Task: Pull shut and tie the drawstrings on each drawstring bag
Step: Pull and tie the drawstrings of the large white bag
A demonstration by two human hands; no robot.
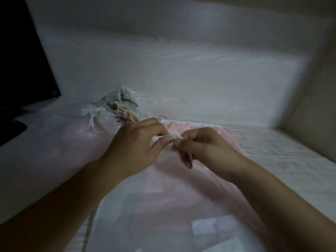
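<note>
While pinched: thin white drawstrings point(175, 134).

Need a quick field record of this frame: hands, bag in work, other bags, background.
left hand: pinches white drawstring
right hand: pinches same drawstring
bag in work: sheer white bag, neck gathered between the hands
under it: pink bag, top edge flat, not cinched
pile: small bags behind left hand, cords appear tied
far left: dark monitor
surface: pale wood-grain table

Head-worn view, down, close over hands point(169, 144)
</note>
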